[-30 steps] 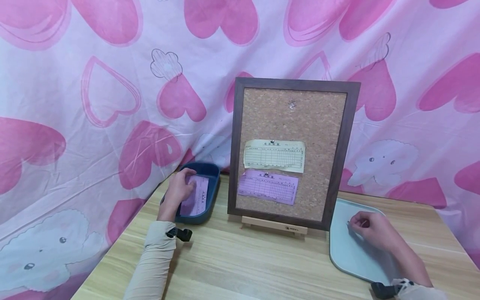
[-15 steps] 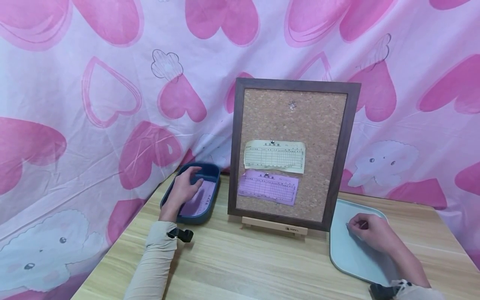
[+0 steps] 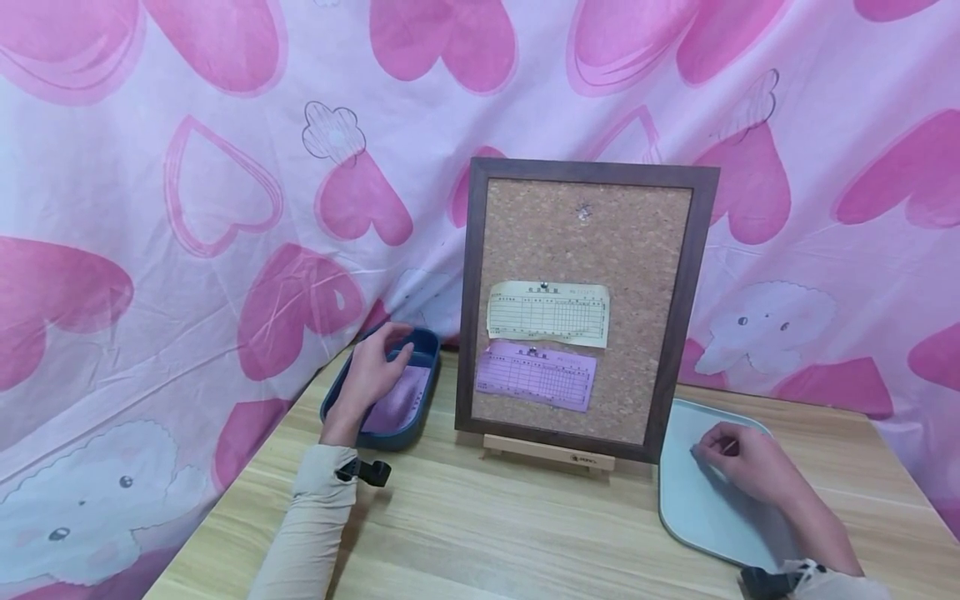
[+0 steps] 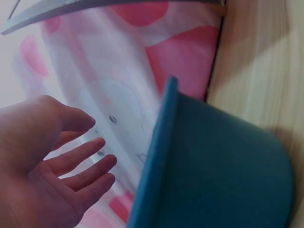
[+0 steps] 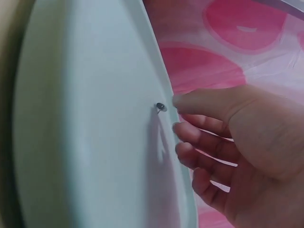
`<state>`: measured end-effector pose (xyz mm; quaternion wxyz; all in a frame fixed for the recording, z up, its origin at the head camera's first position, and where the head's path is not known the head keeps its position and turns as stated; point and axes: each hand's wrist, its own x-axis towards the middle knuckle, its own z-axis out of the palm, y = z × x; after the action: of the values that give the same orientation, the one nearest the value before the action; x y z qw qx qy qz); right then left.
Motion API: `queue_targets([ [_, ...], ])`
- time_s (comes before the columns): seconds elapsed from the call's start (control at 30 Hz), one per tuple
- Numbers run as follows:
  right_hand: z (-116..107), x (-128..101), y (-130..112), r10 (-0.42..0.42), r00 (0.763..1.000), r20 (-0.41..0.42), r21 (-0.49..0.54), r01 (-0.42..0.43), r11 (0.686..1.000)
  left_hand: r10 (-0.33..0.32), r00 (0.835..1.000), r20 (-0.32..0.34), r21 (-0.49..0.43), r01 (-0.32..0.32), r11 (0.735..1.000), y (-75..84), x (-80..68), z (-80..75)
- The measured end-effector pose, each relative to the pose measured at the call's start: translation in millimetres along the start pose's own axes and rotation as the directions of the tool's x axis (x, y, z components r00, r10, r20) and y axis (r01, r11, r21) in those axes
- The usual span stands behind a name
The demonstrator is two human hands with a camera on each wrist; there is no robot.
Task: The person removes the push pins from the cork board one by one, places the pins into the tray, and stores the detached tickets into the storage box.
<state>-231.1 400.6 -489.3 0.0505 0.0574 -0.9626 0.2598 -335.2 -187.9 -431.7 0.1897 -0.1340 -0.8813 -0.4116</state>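
My left hand (image 3: 371, 375) hovers over the dark blue box (image 3: 405, 435), fingers parted and relaxed. Inside the box lies a purple slip (image 3: 405, 400), partly covered by the hand. In the left wrist view the left hand (image 4: 57, 161) holds nothing, beside the box wall (image 4: 223, 166). On the right, my right hand (image 3: 750, 458) is at the pale green tray (image 3: 697, 517), fingers loosely bent. A small metal thumbtack (image 5: 161, 107) sits on the tray in the right wrist view, just off the thumb and fingertips of the right hand (image 5: 237, 142).
Between the hands a framed corkboard (image 3: 630, 250) stands on a small wooden easel (image 3: 551, 450). Pinned to it are a yellow slip (image 3: 549, 314) and, below, a purple slip (image 3: 536, 377). A shiny spot (image 3: 584, 212) shows near its top. A heart-patterned cloth (image 3: 225, 333) hangs behind the table.
My left hand has shifted up and slightly right over the box, its thumb spreading away from the slip. The right hand has barely moved at the tray.
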Motion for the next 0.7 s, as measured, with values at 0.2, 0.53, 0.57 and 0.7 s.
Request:
queue_targets([
  [0.2,-8,1,-10,-0.033,0.990,-0.140,-0.008,0.032,0.999,0.062,0.997,-0.045,-0.063,-0.065,0.996,19.8,1.5,-1.1],
  [0.53,-20,1,-46,-0.104,0.892,-0.440,-0.022,0.105,0.994,0.149,0.985,-0.091,-0.117,-0.159,0.980,60.4,1.2,5.1],
  [0.57,-21,1,-49,-0.098,0.886,-0.452,-0.016,0.102,0.995,0.159,0.983,-0.092,-0.127,-0.170,0.977,63.7,0.9,6.5],
  [0.7,-23,-1,-63,-0.095,0.848,-0.522,0.015,0.120,0.993,0.190,0.978,-0.084,-0.161,-0.201,0.966,75.2,-0.6,13.1],
])
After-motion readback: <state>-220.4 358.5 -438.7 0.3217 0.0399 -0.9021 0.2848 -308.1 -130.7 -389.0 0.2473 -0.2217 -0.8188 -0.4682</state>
